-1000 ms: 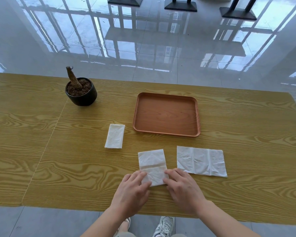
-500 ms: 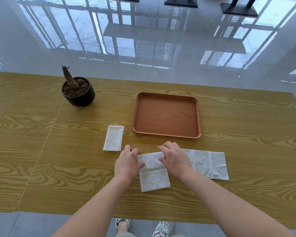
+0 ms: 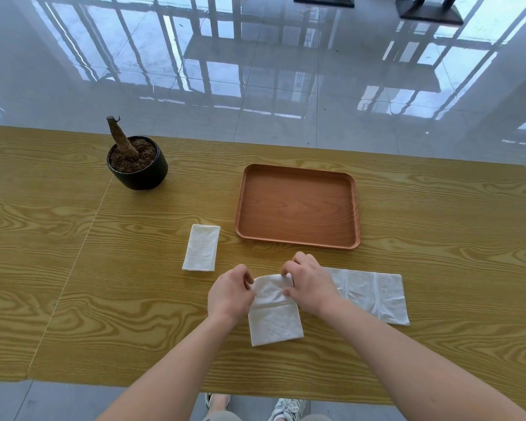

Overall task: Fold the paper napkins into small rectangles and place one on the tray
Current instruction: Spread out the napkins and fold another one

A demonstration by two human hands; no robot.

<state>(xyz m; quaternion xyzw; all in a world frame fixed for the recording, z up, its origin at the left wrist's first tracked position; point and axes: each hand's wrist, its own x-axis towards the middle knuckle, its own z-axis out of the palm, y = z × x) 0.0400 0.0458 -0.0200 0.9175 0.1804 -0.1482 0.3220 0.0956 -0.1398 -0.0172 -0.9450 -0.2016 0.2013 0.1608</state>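
Note:
A white paper napkin [image 3: 274, 321] lies near the table's front edge, its far half lifted and curling toward me. My left hand [image 3: 230, 294] pinches its far left corner and my right hand [image 3: 308, 284] pinches its far right corner. A flat, wider napkin [image 3: 374, 293] lies just right of my right hand, partly hidden by it. A small folded napkin [image 3: 201, 247] rests to the left of the brown tray [image 3: 298, 242], which holds nothing.
A black pot [image 3: 138, 165] with soil and a bare stump stands at the back left of the wooden table [image 3: 73, 268]. The glossy tiled floor lies beyond the far edge. My shoes show below the near edge.
My hands moved from the napkin's near edge to its far edge, gripped both far corners and lifted that edge up off the table toward me.

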